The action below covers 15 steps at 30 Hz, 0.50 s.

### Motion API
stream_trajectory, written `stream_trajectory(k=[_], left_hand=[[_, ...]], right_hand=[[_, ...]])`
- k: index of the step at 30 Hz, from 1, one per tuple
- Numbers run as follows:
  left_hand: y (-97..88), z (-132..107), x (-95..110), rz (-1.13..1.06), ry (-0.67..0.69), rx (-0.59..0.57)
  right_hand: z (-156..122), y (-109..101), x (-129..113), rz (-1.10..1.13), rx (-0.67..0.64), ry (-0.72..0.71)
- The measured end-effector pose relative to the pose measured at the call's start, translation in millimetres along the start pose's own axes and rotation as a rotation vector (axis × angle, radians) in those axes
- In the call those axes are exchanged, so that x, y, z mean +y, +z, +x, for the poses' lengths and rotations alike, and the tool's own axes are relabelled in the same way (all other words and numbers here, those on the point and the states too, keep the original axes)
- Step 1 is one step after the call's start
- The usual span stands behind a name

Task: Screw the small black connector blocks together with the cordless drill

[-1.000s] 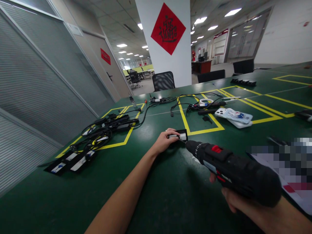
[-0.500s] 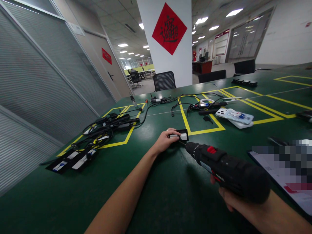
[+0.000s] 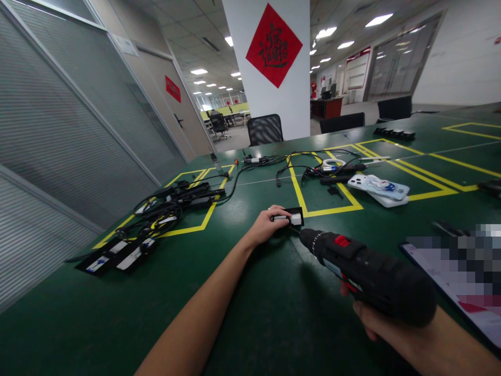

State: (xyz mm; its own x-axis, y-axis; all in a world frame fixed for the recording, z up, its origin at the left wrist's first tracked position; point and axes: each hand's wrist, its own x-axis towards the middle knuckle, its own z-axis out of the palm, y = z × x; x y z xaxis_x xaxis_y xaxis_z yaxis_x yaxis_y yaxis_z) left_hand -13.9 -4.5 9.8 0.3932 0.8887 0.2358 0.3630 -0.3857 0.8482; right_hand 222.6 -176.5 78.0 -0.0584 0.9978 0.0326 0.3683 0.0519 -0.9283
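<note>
My right hand (image 3: 364, 308) is wrapped round the handle of a black cordless drill (image 3: 364, 266) with red details. Its thin bit points left and reaches the near side of a small black part with white pieces (image 3: 296, 218); whether the tip touches it I cannot tell. My left hand (image 3: 270, 225) grips that black part against the green table (image 3: 270, 313), fingers on top. The hand hides the part's left end.
Black cables and devices (image 3: 183, 201) lie at the left, beside black pieces with white labels (image 3: 131, 254). Phones (image 3: 378, 188), a white tape ring (image 3: 332, 163) and more cables lie beyond to the right. A tablet-like board (image 3: 434, 279) lies at the right.
The view has shifted very slightly. Both hands, the drill and the black part keep nearly the same places relative to one another.
</note>
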Motion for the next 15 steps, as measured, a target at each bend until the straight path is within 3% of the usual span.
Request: stream_trajectory(k=[4,10,15], left_hand=[[0.2,0.2,-1.4,-0.006,0.0,0.0],[1.1,1.9,-4.9,-0.012,0.026,0.001],[1.1,1.4,-2.9,0.003,0.018,0.0]], right_hand=[[-4.8,-5.2,-3.2,0.016,-0.028,0.054],[-9.5,-16.7,-9.5,-0.055,-0.029,-0.111],[-2.1,-6.8,-8.5,-0.067,-0.017,-0.167]])
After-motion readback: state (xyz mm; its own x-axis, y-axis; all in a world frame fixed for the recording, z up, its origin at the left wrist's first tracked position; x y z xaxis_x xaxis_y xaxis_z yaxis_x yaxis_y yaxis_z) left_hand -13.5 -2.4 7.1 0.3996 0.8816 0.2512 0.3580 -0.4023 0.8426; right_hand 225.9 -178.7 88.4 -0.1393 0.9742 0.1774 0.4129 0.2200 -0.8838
